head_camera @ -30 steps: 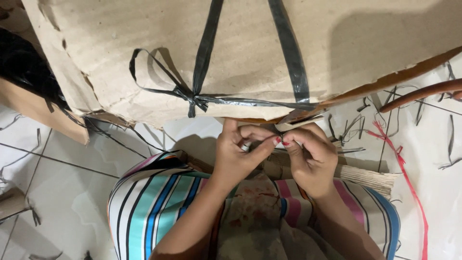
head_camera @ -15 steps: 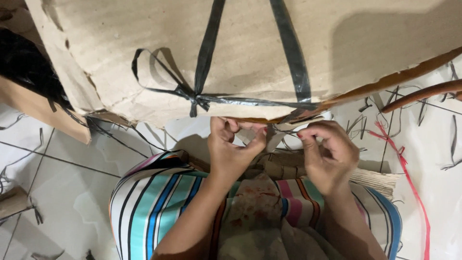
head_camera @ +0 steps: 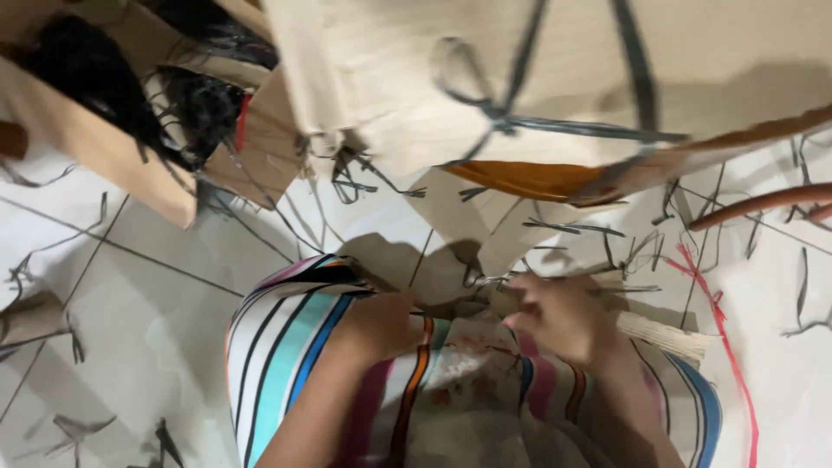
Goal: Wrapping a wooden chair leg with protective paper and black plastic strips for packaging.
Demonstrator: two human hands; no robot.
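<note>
At the far left an open brown cardboard box (head_camera: 95, 147) lay on the pale tiled floor (head_camera: 130, 347), tipped toward the person so its load of black strips (head_camera: 186, 104) spilled within easy reach. No label could be made out on it; only a short red edge showed at its inner flap. Lower, the left hand (head_camera: 381, 325) rested on the striped cloth (head_camera: 286, 347) over the lap, fingers curled shut, apparently pinching one end of a thin strip (head_camera: 485, 282) that ran toward the other hand; blur kept the grip from being certain. The strip sat between the two hands, just above the lap, probably held taut there so both hands could work it. The right hand (head_camera: 559, 316) was also closed, fingertips bunched at the strip's other end. Above them a large flat cardboard sheet (head_camera: 520, 78), plain tan with black bands (head_camera: 555, 126) crossed and knotted over it, leaned over the knees. To the right a red cord (head_camera: 724, 338) and loose black offcuts (head_camera: 806, 295) lay scattered on the tiles, beside a bundle of pale fibres (head_camera: 663, 334) touching the right wrist
</note>
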